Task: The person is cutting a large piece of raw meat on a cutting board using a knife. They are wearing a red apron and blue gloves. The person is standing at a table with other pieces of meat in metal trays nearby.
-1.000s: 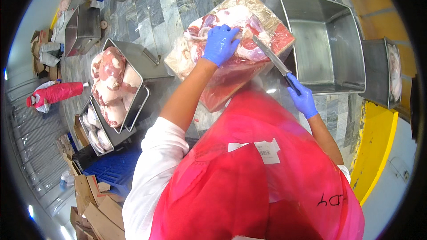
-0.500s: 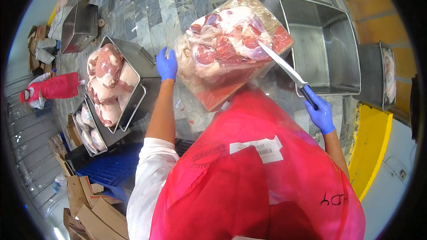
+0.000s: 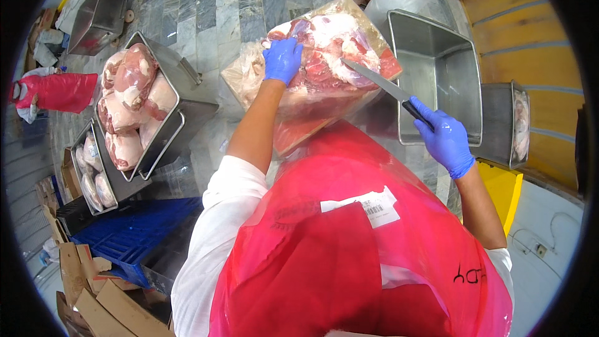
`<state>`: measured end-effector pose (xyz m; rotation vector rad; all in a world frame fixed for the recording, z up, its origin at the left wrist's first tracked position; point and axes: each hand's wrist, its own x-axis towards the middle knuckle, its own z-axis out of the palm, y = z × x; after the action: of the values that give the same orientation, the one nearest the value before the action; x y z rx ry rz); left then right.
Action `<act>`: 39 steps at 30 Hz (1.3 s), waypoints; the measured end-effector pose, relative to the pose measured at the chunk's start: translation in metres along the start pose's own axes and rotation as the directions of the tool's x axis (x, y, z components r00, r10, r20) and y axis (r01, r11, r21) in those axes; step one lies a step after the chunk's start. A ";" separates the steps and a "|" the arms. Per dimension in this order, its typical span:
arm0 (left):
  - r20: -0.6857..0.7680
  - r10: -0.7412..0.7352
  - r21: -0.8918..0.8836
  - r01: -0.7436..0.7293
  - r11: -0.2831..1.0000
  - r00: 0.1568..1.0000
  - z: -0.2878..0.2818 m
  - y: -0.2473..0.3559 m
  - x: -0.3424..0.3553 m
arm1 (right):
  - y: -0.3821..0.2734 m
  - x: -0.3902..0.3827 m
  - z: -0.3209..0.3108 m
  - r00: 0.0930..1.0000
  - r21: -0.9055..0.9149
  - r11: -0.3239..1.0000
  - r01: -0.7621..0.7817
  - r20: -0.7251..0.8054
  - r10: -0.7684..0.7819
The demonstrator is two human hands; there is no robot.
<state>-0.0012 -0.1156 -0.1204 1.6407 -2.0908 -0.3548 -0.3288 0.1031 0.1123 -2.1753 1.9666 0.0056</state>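
My right hand (image 3: 446, 140), in a blue glove, is closed round the black handle of a long knife (image 3: 374, 78). Its blade slants up and left, the tip at the right part of the raw meat (image 3: 324, 65). Red flesh and white fat show on this meat, which lies on a box-like stand (image 3: 299, 130) covered in clear plastic. My left hand (image 3: 282, 61), also gloved in blue, lies on the left part of the meat with fingers stretched over it. The fingertips are partly hard to make out.
A metal bin (image 3: 440, 75) stands just right of the meat. To the left, another metal bin (image 3: 181, 109) holds several large meat cuts (image 3: 134, 75). A blue pallet (image 3: 134, 237) and cardboard pieces (image 3: 118, 306) lie at lower left. A person in a red apron (image 3: 62, 92) is at far left.
My left hand has moved from beside the stand, to the right, onto the meat. The knife tip has shifted slightly left across the meat, and the whole view has shifted a little.
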 end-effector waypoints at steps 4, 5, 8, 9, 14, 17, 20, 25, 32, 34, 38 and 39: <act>-0.038 -0.041 -0.094 0.038 0.995 0.998 0.005 -0.009 -0.011 | -0.008 0.009 -0.019 0.999 -0.023 0.999 0.043 0.021 -0.042; -0.042 -0.057 -0.120 0.052 0.991 0.997 0.006 -0.011 -0.015 | -0.011 0.012 -0.026 0.996 -0.025 0.997 0.080 0.029 -0.079; -0.147 -0.089 -0.162 0.065 0.985 0.985 0.012 -0.012 -0.029 | -0.026 0.028 -0.042 0.988 -0.039 0.987 0.155 0.010 -0.155; -0.148 -0.108 -0.187 0.080 0.979 0.983 0.013 -0.011 -0.032 | -0.032 0.034 -0.045 0.985 -0.047 0.983 0.175 -0.001 -0.175; -0.176 -0.223 -0.251 0.175 0.952 0.959 0.002 0.004 -0.041 | -0.055 0.068 -0.050 0.955 -0.135 0.946 0.295 0.047 -0.291; -0.160 -0.242 -0.278 0.192 0.941 0.957 0.001 0.002 -0.044 | -0.067 0.080 -0.062 0.939 -0.190 0.920 0.344 0.098 -0.330; -0.188 -0.234 -0.303 0.170 0.938 0.954 0.003 0.000 -0.048 | -0.082 0.091 -0.077 0.919 -0.204 0.896 0.394 0.114 -0.378; -0.206 -0.271 -0.378 0.179 0.908 0.940 0.007 -0.003 -0.049 | -0.101 0.120 -0.087 0.877 -0.323 0.821 0.471 0.271 -0.397; -0.307 -0.320 -0.494 0.137 0.858 0.896 0.017 -0.007 -0.051 | -0.153 0.169 -0.102 0.797 -0.416 0.699 0.581 0.465 -0.386; -0.308 -0.321 -0.513 0.128 0.849 0.896 0.019 -0.004 -0.052 | -0.157 0.177 -0.100 0.780 -0.416 0.687 0.596 0.503 -0.372; -0.392 -0.282 -0.517 0.044 0.855 0.876 0.016 -0.004 -0.053 | -0.152 0.179 -0.093 0.789 -0.418 0.713 0.563 0.529 -0.312; -0.429 -0.259 -0.505 0.008 0.863 0.865 0.017 -0.011 -0.049 | -0.148 0.177 -0.092 0.804 -0.423 0.725 0.544 0.509 -0.307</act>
<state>0.0085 -0.0722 -0.1496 1.3874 -1.3671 -0.4245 -0.1760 -0.0718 0.1994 -2.6488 1.2659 0.9952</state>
